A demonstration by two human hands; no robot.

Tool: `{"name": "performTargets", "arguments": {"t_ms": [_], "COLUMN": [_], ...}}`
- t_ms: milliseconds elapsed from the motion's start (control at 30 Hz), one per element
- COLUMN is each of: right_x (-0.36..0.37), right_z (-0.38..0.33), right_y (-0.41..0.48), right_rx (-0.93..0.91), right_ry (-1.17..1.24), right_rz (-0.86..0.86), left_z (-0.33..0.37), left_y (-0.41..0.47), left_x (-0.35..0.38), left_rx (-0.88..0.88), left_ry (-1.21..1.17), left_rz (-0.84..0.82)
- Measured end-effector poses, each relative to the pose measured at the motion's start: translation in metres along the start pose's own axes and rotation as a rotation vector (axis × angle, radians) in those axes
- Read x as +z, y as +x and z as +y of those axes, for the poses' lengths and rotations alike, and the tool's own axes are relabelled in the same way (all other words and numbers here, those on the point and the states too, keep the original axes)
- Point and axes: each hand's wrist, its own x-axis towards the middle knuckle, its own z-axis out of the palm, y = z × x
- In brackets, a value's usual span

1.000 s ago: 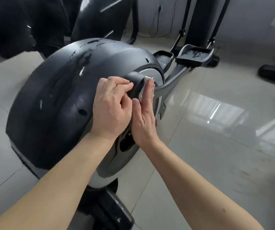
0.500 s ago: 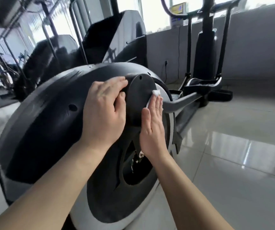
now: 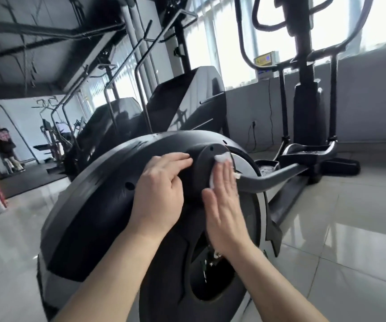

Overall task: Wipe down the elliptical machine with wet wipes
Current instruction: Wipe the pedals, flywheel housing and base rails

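Left hand [image 3: 159,191] laid flat on the dark housing of the elliptical machine [image 3: 89,205], grip apart, fingers straight, holding nothing. Right hand [image 3: 224,201] pressing a white wet wipe [image 3: 220,158] on the round hub cap [image 3: 201,168], grip likewise apart and unclamped. Just beyond, grey crank arm [image 3: 275,177], pedals [image 3: 308,152], glossy tiled floor [image 3: 350,228]. Housing matte black, silver rim.

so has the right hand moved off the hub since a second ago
No. The right hand still presses the wet wipe flat on the round hub cover, fingertips near its upper right edge as before; only the view tilted up.
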Motion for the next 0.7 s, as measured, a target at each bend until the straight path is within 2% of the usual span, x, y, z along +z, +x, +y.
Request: {"name": "performTargets", "arguments": {"t_ms": [67, 133, 300, 433, 500, 600, 633, 700], "right_x": [-0.003, -0.005, 0.006, 0.011, 0.009, 0.000, -0.002, -0.002], "right_z": [0.002, -0.010, -0.046, -0.021, -0.004, 0.000, -0.005, -0.026], "right_y": [0.023, 0.043, 0.001, -0.045, -0.034, 0.013, 0.027, 0.036], "right_rx": [0.215, 0.264, -0.136, -0.238, -0.127, 0.253, 0.295, 0.172], "right_ry": [0.081, 0.108, -0.006, -0.048, -0.064, 0.080, 0.088, 0.022], "right_rz": [-0.003, -0.006, -0.044, -0.064, -0.021, -0.011, -0.013, 0.012], "left_z": [-0.001, -0.003, 0.001, 0.003, 0.003, 0.004, 0.004, 0.002], "left_y": [-0.001, -0.003, -0.004, -0.005, -0.007, -0.009, -0.010, -0.009], "left_x": [-0.003, -0.007, -0.015, -0.016, -0.016, -0.015, -0.015, -0.014], "left_rx": [0.008, 0.000, -0.130, -0.170, -0.176, -0.146, -0.132, -0.120], "left_ry": [-0.007, -0.021, -0.128, -0.175, -0.196, -0.176, -0.163, -0.145], "left_rz": [-0.021, -0.037, -0.030, -0.029, -0.031, -0.044, -0.047, -0.051]}}
